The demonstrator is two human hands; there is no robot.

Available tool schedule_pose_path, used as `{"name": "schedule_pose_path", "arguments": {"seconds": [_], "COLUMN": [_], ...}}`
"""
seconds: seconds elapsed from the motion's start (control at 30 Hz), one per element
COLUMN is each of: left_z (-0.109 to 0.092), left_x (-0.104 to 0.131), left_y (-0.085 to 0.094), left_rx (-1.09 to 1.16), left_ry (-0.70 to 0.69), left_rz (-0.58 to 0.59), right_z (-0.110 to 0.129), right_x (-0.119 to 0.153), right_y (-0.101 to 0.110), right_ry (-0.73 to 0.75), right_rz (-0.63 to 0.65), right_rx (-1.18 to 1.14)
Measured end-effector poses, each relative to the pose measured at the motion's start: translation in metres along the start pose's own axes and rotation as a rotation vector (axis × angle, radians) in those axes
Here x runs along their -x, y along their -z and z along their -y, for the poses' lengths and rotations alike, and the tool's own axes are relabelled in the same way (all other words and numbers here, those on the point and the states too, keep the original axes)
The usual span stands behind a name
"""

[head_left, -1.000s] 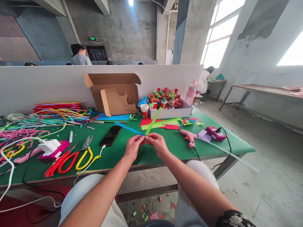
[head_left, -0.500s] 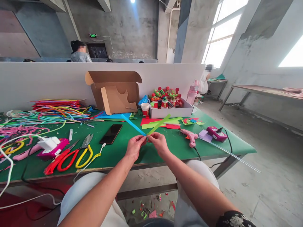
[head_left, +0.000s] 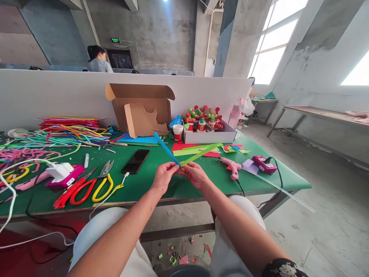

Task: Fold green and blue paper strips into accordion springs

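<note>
A blue paper strip (head_left: pixel 166 149) and a green paper strip (head_left: pixel 201 154) meet at their near ends, forming a V above the table's front part. My left hand (head_left: pixel 165 176) pinches the blue strip at that joint. Close beside it, my right hand (head_left: pixel 193 174) pinches the green strip, the fingertips of both hands nearly touching. Fingers cover the exact joint, so how the ends overlap is hidden. Behind the strips lie sheets of red paper (head_left: pixel 179 147) and green paper (head_left: pixel 190 150).
On the left are scissors (head_left: pixel 105 175), a phone (head_left: pixel 135 161), a white charger (head_left: pixel 59 170) and a heap of pipe cleaners (head_left: pixel 75 134). A pink glue gun (head_left: pixel 232 166) lies right. Behind stand a cardboard box (head_left: pixel 144 92), paper cups (head_left: pixel 178 132) and a white box (head_left: pixel 209 137) of figures.
The green strip has swung lower toward the right, widening the V. The blue strip has turned a little steeper and shows a darker face. Both hands stay together at the joint.
</note>
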State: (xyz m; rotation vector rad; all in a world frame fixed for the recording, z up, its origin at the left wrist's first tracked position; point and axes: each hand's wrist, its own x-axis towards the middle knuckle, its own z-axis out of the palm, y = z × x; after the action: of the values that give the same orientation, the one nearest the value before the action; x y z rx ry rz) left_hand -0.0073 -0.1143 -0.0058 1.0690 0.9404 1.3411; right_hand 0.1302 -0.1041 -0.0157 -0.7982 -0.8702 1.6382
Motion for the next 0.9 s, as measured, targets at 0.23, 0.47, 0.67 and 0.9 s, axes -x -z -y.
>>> {"name": "schedule_pose_path", "arguments": {"seconds": [0.23,0.47,0.67,0.9], "left_z": [-0.001,0.001,-0.003,-0.011], "left_x": [0.000,-0.001,0.001,0.006], "left_y": [0.001,0.001,-0.001,-0.004], "left_rx": [-0.028,-0.074,-0.104,-0.135], "left_ry": [-0.007,-0.048,-0.055,-0.025], "left_rz": [-0.008,-0.044,-0.051,-0.056], "right_z": [0.001,0.005,0.009,0.011], "right_x": [0.000,0.003,0.006,0.009], "right_y": [0.001,-0.004,-0.005,-0.008], "right_ry": [-0.024,-0.008,-0.008,0.031], "right_rz": [0.023,-0.026,-0.003,-0.009], "right_rx": [-0.007,-0.003,0.066,0.125]}}
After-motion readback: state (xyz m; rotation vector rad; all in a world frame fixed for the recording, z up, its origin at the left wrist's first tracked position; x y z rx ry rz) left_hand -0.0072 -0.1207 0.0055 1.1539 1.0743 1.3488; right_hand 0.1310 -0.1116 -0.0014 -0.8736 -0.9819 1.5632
